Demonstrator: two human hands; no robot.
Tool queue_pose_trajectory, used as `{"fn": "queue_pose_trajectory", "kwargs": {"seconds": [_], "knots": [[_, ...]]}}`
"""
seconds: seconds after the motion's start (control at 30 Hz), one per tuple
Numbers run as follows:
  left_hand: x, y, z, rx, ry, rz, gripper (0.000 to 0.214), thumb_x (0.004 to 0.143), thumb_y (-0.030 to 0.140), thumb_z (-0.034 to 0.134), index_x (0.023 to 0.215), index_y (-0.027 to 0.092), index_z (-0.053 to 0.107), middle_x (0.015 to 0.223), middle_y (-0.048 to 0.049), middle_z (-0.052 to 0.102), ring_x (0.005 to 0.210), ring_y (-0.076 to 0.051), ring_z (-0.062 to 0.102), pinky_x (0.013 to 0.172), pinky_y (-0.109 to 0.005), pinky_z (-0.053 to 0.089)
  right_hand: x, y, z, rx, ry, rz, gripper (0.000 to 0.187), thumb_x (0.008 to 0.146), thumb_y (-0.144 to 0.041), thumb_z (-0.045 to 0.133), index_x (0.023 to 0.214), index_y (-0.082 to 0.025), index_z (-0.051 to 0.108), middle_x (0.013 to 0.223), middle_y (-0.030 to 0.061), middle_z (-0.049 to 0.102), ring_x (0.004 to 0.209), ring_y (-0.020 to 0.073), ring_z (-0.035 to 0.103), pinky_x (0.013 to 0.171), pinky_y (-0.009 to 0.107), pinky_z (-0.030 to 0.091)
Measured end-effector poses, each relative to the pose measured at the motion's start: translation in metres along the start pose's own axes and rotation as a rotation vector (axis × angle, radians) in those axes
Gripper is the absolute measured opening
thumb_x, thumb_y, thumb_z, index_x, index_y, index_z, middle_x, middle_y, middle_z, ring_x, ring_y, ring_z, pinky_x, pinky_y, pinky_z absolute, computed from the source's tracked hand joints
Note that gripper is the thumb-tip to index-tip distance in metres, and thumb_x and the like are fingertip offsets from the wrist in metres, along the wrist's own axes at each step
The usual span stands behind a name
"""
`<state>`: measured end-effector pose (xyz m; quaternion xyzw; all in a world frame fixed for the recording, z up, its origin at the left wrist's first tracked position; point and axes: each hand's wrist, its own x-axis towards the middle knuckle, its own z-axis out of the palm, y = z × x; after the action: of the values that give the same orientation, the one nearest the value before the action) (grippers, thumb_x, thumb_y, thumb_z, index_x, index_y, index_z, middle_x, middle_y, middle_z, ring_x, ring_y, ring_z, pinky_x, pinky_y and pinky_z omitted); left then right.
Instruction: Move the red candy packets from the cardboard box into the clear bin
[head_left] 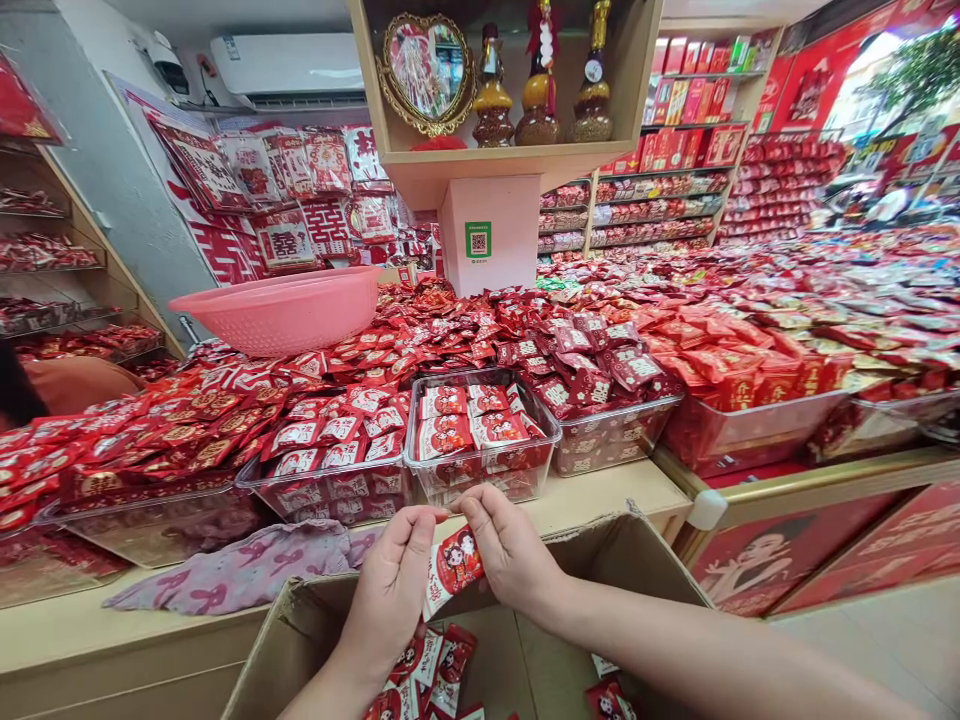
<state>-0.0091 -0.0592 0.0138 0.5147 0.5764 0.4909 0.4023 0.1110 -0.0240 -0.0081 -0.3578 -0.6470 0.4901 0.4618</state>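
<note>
Above an open cardboard box, a small red-and-white candy packet (pixel 454 567) with cartoon figures is held between my two hands. My left hand (pixel 390 575) pinches it from the left, thumb and forefinger at its upper edge. On the other side my right hand (pixel 517 552) grips its upper right part, fingertips meeting the left ones. Inside the cardboard box (pixel 671 565) lie several loose packets (pixel 431 665) of similar look. Directly beyond my hands stands a clear plastic bin (pixel 555 432) with matching packets stacked in rows.
More clear bins line the counter, among them one of red-and-white packets (pixel 352 440) and one of maroon packets (pixel 600 375). A pink basket (pixel 285 315) rests on the heap behind. A patterned cloth (pixel 247 570) lies at the counter's front edge. A pillar (pixel 491 215) rises behind the bins.
</note>
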Motion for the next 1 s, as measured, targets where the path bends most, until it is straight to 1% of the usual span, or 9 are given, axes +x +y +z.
{"fn": "queue_pose_trajectory", "kwargs": {"seconds": [0.07,0.13,0.27,0.4,0.53,0.6,0.67,0.87,1.0], "knots": [[0.001,0.000,-0.001,0.024,0.004,0.039,0.032,0.072,0.049,0.049,0.082,0.019,0.056,0.045,0.0056,0.051,0.029,-0.006,0.038,0.026,-0.015,0.030,0.002,0.003,-0.002,-0.092,0.027,-0.077,0.025,0.085,-0.040,0.033,0.083,-0.020,0.048,0.060,-0.0025,0.045,0.043,0.0065,0.043,0.039,0.018,0.035],[0.001,-0.001,-0.002,0.035,0.024,0.041,0.034,0.071,0.051,0.048,0.083,0.020,0.056,0.042,0.0067,0.049,0.028,-0.006,0.037,0.025,-0.014,0.030,0.004,0.007,-0.004,-0.092,0.022,-0.075,0.024,0.084,-0.040,0.035,0.084,-0.020,0.046,0.059,-0.0030,0.046,0.044,0.0071,0.044,0.039,0.018,0.035],[0.002,-0.003,-0.003,0.012,0.068,-0.014,0.038,0.069,0.055,0.048,0.086,0.021,0.054,0.035,0.0097,0.043,0.023,-0.006,0.033,0.021,-0.013,0.028,0.007,0.011,-0.005,0.036,-0.021,0.039,0.025,0.081,-0.044,0.039,0.086,-0.020,0.043,0.047,-0.0077,0.039,0.034,0.0059,0.039,0.031,0.016,0.029],[0.002,0.002,-0.003,-0.052,0.082,-0.061,0.039,0.066,0.055,0.052,0.085,0.021,0.054,0.036,0.0095,0.045,0.023,-0.006,0.033,0.020,-0.013,0.028,0.007,0.000,-0.001,0.242,0.007,0.091,0.029,0.077,-0.047,0.044,0.079,-0.018,0.042,0.048,-0.0094,0.038,0.031,0.0028,0.034,0.029,0.014,0.027],[0.002,0.004,-0.005,-0.092,0.072,-0.079,0.039,0.067,0.056,0.051,0.087,0.022,0.054,0.033,0.0104,0.042,0.021,-0.005,0.031,0.020,-0.013,0.026,0.007,-0.009,0.003,0.385,0.044,0.272,0.035,0.074,-0.052,0.046,0.079,-0.018,0.039,0.048,-0.0100,0.040,0.027,0.0016,0.030,0.025,0.012,0.018],[0.002,0.002,-0.007,-0.075,0.066,-0.073,0.039,0.068,0.056,0.050,0.087,0.022,0.054,0.032,0.0102,0.041,0.021,-0.006,0.032,0.020,-0.014,0.026,0.007,-0.006,0.003,0.341,0.007,0.276,0.036,0.075,-0.054,0.044,0.082,-0.019,0.039,0.045,-0.0102,0.040,0.027,0.0027,0.030,0.025,0.013,0.018],[0.004,-0.001,-0.009,-0.047,0.060,-0.060,0.039,0.069,0.055,0.049,0.088,0.022,0.054,0.033,0.0096,0.042,0.021,-0.006,0.033,0.020,-0.014,0.028,0.009,0.000,0.000,0.248,-0.030,0.196,0.036,0.076,-0.053,0.043,0.080,-0.018,0.041,0.045,-0.0095,0.039,0.030,0.0036,0.033,0.028,0.014,0.022],[0.006,-0.006,-0.012,0.017,0.074,-0.024,0.037,0.071,0.052,0.048,0.091,0.022,0.054,0.034,0.0092,0.042,0.023,-0.007,0.035,0.021,-0.015,0.030,0.014,0.007,-0.007,0.011,-0.131,0.069,0.039,0.080,-0.051,0.037,0.061,-0.017,0.039,0.050,-0.0057,0.035,0.041,0.0045,0.034,0.040,0.018,0.029],[0.006,-0.003,-0.012,0.011,0.101,0.015,0.037,0.071,0.050,0.048,0.093,0.020,0.054,0.034,0.0094,0.041,0.023,-0.007,0.034,0.021,-0.015,0.030,0.014,0.006,-0.006,-0.029,-0.114,0.055,0.040,0.082,-0.049,0.034,0.057,-0.018,0.037,0.047,-0.0047,0.037,0.042,0.0058,0.034,0.041,0.019,0.028]]}}
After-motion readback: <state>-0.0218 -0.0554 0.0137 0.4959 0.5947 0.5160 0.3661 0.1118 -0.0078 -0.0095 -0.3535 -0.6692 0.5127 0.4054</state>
